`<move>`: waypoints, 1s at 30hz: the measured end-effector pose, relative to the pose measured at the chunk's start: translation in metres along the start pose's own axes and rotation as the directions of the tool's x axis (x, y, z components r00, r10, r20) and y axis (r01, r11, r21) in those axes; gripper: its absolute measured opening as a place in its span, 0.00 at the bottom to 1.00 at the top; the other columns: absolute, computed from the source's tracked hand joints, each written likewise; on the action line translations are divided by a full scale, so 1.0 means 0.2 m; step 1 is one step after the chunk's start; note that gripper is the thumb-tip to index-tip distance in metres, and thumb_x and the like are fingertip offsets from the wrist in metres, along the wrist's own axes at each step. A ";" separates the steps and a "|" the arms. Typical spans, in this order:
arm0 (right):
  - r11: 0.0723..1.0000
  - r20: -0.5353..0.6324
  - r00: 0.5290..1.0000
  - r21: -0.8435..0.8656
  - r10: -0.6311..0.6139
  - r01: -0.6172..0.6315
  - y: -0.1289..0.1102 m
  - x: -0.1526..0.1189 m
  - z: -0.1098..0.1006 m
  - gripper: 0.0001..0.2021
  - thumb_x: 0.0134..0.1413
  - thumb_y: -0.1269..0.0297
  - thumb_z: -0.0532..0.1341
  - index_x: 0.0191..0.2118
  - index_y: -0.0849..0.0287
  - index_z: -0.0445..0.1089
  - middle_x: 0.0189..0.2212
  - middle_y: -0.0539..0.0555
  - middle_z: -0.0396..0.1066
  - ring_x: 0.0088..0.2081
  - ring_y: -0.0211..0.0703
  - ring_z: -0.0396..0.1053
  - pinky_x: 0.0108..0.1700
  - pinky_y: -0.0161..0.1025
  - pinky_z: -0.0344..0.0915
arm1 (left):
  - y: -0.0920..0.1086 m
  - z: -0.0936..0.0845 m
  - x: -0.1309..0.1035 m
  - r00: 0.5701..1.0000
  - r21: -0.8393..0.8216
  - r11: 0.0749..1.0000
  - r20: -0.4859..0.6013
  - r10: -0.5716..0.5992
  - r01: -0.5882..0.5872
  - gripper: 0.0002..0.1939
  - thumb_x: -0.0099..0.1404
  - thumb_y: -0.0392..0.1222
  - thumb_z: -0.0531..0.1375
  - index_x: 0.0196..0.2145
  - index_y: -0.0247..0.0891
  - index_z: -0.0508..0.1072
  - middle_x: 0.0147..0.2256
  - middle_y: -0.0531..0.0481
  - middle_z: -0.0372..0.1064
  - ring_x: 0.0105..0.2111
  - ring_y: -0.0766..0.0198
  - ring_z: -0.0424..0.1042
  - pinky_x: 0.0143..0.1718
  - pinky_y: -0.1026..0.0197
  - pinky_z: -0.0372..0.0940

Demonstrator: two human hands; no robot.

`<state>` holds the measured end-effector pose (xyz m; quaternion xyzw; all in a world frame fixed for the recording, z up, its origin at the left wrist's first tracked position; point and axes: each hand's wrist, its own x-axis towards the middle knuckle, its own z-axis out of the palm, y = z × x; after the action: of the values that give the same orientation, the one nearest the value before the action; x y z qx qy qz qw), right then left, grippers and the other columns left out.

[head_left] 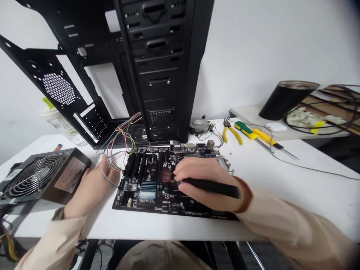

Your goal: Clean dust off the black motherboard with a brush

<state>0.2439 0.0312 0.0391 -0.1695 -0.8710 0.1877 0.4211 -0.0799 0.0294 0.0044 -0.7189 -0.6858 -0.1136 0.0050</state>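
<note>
A black motherboard with a blue heatsink lies flat on the white table. My right hand is closed around the black handle of a brush. The brush's bristles touch or hover just over the middle of the board, beside the expansion slots. My left hand rests at the board's left edge, fingers loosely stretched forward and partly hidden. Thin coloured wires loop across and beside its fingers. Close to this hand's outer side stands a power supply with a fan grille.
An open black computer case stands upright behind the board. To its right lie a CPU cooler, yellow-handled pliers, a green screwdriver and a yellow screwdriver. A black cylinder and coiled cables sit farther right.
</note>
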 end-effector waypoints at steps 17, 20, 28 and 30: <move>0.964 0.293 0.945 -0.257 0.146 -0.069 0.26 0.45 0.26 0.08 0.50 0.76 0.57 0.36 0.64 0.71 0.40 0.61 0.72 0.42 0.46 0.70 0.47 0.44 0.68 | 0.07 0.11 -0.33 0.978 -0.062 0.985 -0.142 0.151 -0.161 0.21 0.66 0.56 0.49 0.50 0.45 0.70 0.54 0.46 0.68 0.56 0.42 0.64 0.51 0.32 0.60; 0.942 0.380 0.882 -0.286 0.279 -0.175 0.29 0.49 0.34 0.08 0.46 0.78 0.59 0.33 0.64 0.72 0.37 0.60 0.73 0.39 0.46 0.71 0.45 0.44 0.67 | 0.07 0.11 -0.34 0.979 -0.039 0.984 -0.123 0.166 -0.171 0.27 0.60 0.58 0.55 0.51 0.40 0.70 0.55 0.43 0.67 0.57 0.40 0.62 0.52 0.32 0.58; 0.907 0.276 0.867 -0.043 0.414 -0.419 0.28 0.55 0.31 0.05 0.49 0.71 0.58 0.28 0.61 0.72 0.26 0.50 0.72 0.29 0.37 0.68 0.33 0.34 0.65 | 0.06 0.14 -0.34 0.988 -0.016 0.988 -0.010 0.153 -0.153 0.27 0.57 0.56 0.60 0.51 0.38 0.71 0.57 0.42 0.64 0.58 0.38 0.59 0.54 0.30 0.56; 0.943 0.172 0.930 -0.142 0.324 -0.302 0.30 0.53 0.33 0.06 0.49 0.73 0.57 0.28 0.61 0.71 0.29 0.53 0.73 0.32 0.39 0.69 0.39 0.37 0.66 | 0.06 0.14 -0.34 0.988 -0.015 0.988 -0.011 0.155 -0.156 0.28 0.57 0.56 0.59 0.51 0.38 0.71 0.57 0.40 0.64 0.58 0.37 0.60 0.53 0.30 0.56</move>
<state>0.1368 0.1183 0.0437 -0.3108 -0.8787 0.2184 0.2891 -0.0657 -0.0345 -0.0329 -0.7696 -0.6266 -0.1221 0.0114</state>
